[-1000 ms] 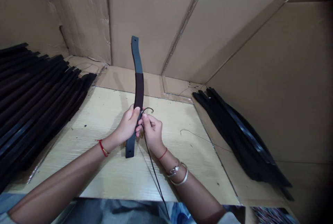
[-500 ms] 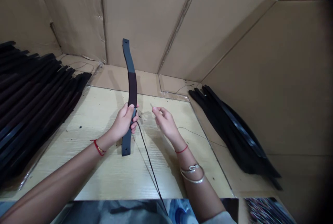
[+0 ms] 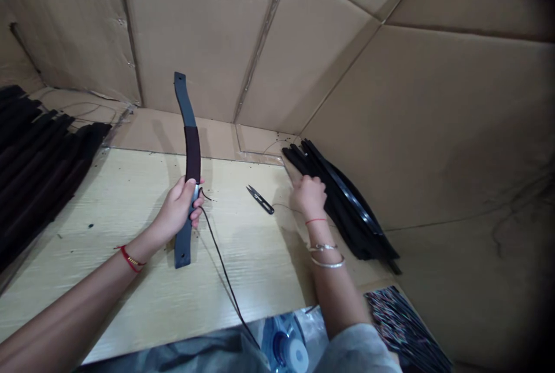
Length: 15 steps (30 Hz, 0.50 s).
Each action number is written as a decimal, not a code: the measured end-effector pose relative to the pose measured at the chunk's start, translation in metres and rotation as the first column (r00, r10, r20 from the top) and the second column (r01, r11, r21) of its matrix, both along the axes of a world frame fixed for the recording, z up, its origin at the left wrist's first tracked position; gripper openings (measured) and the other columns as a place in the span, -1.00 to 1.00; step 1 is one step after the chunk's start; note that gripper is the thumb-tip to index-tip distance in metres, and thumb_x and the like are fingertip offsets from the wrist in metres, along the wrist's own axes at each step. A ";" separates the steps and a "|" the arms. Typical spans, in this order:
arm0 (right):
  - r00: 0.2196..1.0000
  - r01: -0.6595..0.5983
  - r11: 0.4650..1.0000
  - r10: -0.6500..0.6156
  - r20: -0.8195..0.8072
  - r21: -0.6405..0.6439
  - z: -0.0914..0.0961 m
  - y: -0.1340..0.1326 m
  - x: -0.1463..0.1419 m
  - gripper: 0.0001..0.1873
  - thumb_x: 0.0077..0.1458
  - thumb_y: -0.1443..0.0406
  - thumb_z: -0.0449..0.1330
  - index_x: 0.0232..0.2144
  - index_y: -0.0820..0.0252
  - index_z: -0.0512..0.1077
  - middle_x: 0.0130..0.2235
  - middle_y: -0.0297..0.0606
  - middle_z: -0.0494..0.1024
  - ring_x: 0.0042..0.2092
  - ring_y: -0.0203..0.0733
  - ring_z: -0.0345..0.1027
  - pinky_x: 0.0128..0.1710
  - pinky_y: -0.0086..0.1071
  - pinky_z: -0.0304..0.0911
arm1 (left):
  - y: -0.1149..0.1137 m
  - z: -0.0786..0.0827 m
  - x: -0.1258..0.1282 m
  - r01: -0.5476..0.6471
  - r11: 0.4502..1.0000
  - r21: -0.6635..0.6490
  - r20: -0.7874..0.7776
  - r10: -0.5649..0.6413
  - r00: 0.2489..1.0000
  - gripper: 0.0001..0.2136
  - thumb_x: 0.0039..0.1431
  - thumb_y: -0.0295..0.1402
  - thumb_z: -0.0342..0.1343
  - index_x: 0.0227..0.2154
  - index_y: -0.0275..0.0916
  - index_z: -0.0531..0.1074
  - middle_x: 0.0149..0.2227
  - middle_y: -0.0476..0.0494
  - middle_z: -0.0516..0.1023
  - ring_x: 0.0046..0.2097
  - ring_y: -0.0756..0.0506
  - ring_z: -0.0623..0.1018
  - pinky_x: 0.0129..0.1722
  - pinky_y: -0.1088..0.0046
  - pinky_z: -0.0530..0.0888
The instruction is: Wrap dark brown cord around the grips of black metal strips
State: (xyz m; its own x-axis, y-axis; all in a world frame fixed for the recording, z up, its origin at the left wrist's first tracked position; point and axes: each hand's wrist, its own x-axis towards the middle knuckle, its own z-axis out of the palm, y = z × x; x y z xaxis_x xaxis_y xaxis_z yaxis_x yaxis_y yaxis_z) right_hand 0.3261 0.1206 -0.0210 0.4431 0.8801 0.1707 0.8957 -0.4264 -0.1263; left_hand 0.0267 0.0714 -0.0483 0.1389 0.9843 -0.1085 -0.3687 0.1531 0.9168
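Observation:
My left hand (image 3: 176,205) is closed around the lower part of a curved grey handle strip (image 3: 185,107) held upright, with a hole at each end. A dark brown wrap (image 3: 192,153) covers its middle. From beside my fingers a brown cord (image 3: 221,257) runs down toward my lap. My right hand (image 3: 310,195) hovers at the table's right edge next to a bundle of black strips (image 3: 351,211); its fingers are curled, and what they hold, if anything, is hidden. Black thread snips (image 3: 260,199) lie on the table between my hands.
Many dark strips (image 3: 43,165) are piled on the left. Cardboard walls (image 3: 186,32) enclose the pale tabletop (image 3: 143,298). A water bottle (image 3: 286,344) stands at the near edge, with a bunch of dark cords (image 3: 403,327) to its right.
My right hand has moved right from beside the strip to the black bundle. The thin pale thing at its fingertips no longer shows. The snips have come into sight. My view has shifted right.

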 end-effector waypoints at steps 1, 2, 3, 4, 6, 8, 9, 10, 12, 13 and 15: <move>0.996 0.074 0.997 -0.074 0.039 -0.007 0.004 0.002 0.014 -0.67 0.23 0.25 0.15 -0.02 0.34 0.38 0.07 0.00 0.34 0.10 0.06 0.23 0.05 -0.02 0.20 | 0.000 0.000 0.000 -0.003 1.000 0.002 -0.001 0.003 1.000 -0.71 0.20 -0.10 -0.01 -0.16 -0.19 0.22 -0.60 0.17 0.21 -0.71 0.09 0.22 -0.79 0.62 0.26; 0.988 0.137 0.990 -0.135 0.073 -0.016 0.006 0.004 0.028 -0.67 0.22 0.26 0.16 -0.01 0.33 0.37 0.09 0.00 0.33 0.11 0.07 0.22 0.06 0.00 0.20 | 0.000 0.000 0.000 -0.007 1.000 0.002 -0.002 0.007 1.000 -0.70 0.20 -0.10 -0.01 -0.16 -0.20 0.22 -0.60 0.17 0.21 -0.71 0.09 0.21 -0.79 0.63 0.26; 0.979 0.183 0.983 -0.179 0.102 -0.027 0.007 0.006 0.039 -0.67 0.21 0.28 0.17 -0.01 0.33 0.37 0.10 -0.01 0.33 0.13 0.07 0.22 0.06 0.00 0.21 | 0.000 -0.001 0.000 -0.011 1.000 0.002 -0.004 0.011 1.000 -0.70 0.20 -0.10 -0.01 -0.16 -0.20 0.22 -0.60 0.17 0.21 -0.71 0.10 0.21 -0.79 0.63 0.25; 0.970 0.213 0.976 -0.207 0.127 -0.039 0.008 0.006 0.049 -0.66 0.21 0.30 0.18 0.01 0.34 0.36 0.11 -0.01 0.32 0.13 0.07 0.22 0.05 -0.01 0.23 | 0.001 -0.001 0.001 -0.015 1.000 0.001 -0.006 0.015 1.000 -0.70 0.20 -0.10 -0.01 -0.16 -0.21 0.23 -0.60 0.17 0.21 -0.71 0.10 0.21 -0.79 0.63 0.25; 0.958 0.246 0.967 -0.234 0.166 -0.060 0.006 0.007 0.062 -0.59 0.20 0.30 0.20 0.06 0.36 0.33 0.13 0.02 0.31 0.15 0.08 0.21 0.05 -0.05 0.25 | 0.001 -0.001 0.001 -0.021 1.000 -0.003 -0.011 0.021 1.000 -0.72 0.21 -0.12 -0.03 -0.16 -0.21 0.23 -0.59 0.17 0.22 -0.71 0.10 0.21 -0.80 0.62 0.25; 0.952 0.262 0.961 -0.243 0.187 -0.084 0.003 0.007 0.072 -0.53 0.19 0.28 0.22 0.10 0.37 0.29 0.16 0.06 0.29 0.16 0.10 0.20 0.05 -0.05 0.25 | 0.002 -0.002 0.001 -0.025 1.000 -0.006 -0.012 0.025 1.000 -0.74 0.23 -0.14 -0.05 -0.16 -0.22 0.22 -0.60 0.17 0.22 -0.71 0.10 0.20 -0.80 0.62 0.25; 0.952 0.265 0.959 -0.243 0.186 -0.104 0.003 0.007 0.076 -0.52 0.18 0.27 0.22 0.10 0.37 0.29 0.16 0.06 0.29 0.16 0.09 0.21 0.06 -0.04 0.25 | 0.002 -0.002 0.001 -0.025 1.000 -0.006 -0.011 0.025 1.000 -0.75 0.24 -0.15 -0.07 -0.15 -0.22 0.22 -0.60 0.17 0.21 -0.70 0.10 0.20 -0.80 0.62 0.26; 0.955 0.262 0.956 -0.237 0.177 -0.132 0.003 0.008 0.081 -0.55 0.18 0.26 0.23 0.07 0.36 0.32 0.15 0.04 0.31 0.14 0.08 0.24 0.05 -0.04 0.26 | 0.003 -0.002 0.000 -0.024 1.000 -0.008 -0.010 0.024 1.000 -0.75 0.25 -0.16 -0.08 -0.15 -0.22 0.22 -0.60 0.16 0.21 -0.70 0.09 0.20 -0.80 0.62 0.26; 0.968 0.234 0.953 -0.211 0.135 -0.193 0.005 0.010 0.091 -0.62 0.17 0.25 0.24 -0.02 0.35 0.39 0.07 -0.02 0.41 0.07 0.01 0.33 0.03 -0.05 0.28 | 0.003 -0.002 0.000 -0.021 1.000 -0.014 -0.007 0.021 1.000 -0.76 0.26 -0.18 -0.11 -0.15 -0.22 0.22 -0.60 0.17 0.20 -0.70 0.09 0.20 -0.80 0.62 0.26; 0.975 0.212 0.953 -0.193 0.106 -0.216 0.007 0.012 0.097 -0.65 0.16 0.24 0.25 -0.06 0.35 0.41 0.02 -0.05 0.45 0.03 -0.02 0.36 0.02 -0.06 0.30 | 0.003 -0.002 0.000 -0.019 1.000 -0.018 -0.006 0.019 1.000 -0.77 0.27 -0.18 -0.12 -0.15 -0.22 0.21 -0.60 0.17 0.20 -0.71 0.09 0.19 -0.80 0.62 0.25; 0.987 0.162 0.961 -0.157 0.042 -0.222 0.011 0.015 0.107 -0.68 0.14 0.21 0.27 -0.14 0.34 0.44 -0.08 -0.11 0.51 -0.05 -0.07 0.41 -0.02 -0.09 0.32 | 0.003 -0.002 0.000 -0.016 1.000 -0.025 -0.006 0.016 1.000 -0.78 0.28 -0.19 -0.13 -0.15 -0.22 0.21 -0.60 0.17 0.20 -0.71 0.10 0.19 -0.80 0.63 0.25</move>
State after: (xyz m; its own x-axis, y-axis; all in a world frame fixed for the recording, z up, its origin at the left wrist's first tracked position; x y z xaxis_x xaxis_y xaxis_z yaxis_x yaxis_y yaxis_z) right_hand 0.4334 0.1357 -0.0102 0.5788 0.8154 -0.0107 0.8154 -0.5788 0.0092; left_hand 0.0270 0.0748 -0.0499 0.1223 0.9834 -0.1340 -0.3657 0.1702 0.9150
